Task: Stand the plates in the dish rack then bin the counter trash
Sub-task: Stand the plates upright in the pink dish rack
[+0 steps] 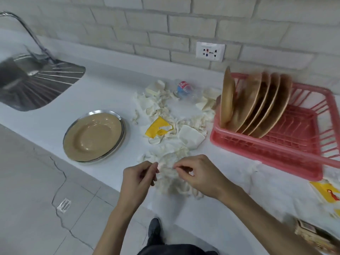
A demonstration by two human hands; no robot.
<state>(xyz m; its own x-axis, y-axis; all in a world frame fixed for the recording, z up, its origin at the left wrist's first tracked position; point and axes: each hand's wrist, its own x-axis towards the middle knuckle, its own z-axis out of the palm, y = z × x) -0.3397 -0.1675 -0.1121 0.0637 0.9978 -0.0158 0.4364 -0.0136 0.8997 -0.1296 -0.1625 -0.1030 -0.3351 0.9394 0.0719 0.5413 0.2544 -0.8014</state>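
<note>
Gathering tissue scraps at the counter's near edge

Both hands pinch the crumpled tissue (171,173) at the counter (230,181) front edge: left hand (137,178) and right hand (199,176), fingertips nearly closed on it. It looks light, soft, easily torn; best scooped in bunches. Farther back lie stacked plates (93,134) and more scraps (165,115), then the pink dish rack (276,144) at right.

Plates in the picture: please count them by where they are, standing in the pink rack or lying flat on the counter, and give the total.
Standing in the pink rack: 5 tan plates
Lying flat on the counter: 1 tan plate, on a metal plate; more beneath cannot be told
Total tan plates: 6
</note>
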